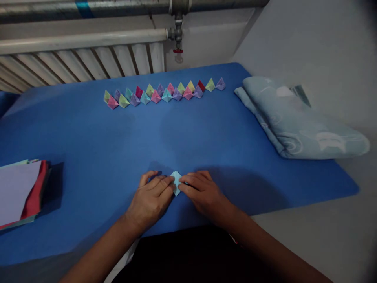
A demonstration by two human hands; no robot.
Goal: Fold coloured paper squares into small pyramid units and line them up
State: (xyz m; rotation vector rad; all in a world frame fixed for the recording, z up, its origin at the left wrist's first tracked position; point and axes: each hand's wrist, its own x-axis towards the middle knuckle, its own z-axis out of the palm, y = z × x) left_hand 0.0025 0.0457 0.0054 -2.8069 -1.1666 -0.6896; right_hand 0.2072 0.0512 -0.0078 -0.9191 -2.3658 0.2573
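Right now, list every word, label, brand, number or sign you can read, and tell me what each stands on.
None: no text can be read anywhere.
Folded cloth: pale printed shapes, no readable words.
Dark patch by the cloth: too blurred to tell.
Paper stack and small blue paper at the fingers: no writing visible.

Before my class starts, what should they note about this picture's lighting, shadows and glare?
Head view: dim overall, no strong glare; head view: a broad soft shadow spreads beside the right hand, another darkens the table beside the paper stack; head view: the top right corner fades almost to black.
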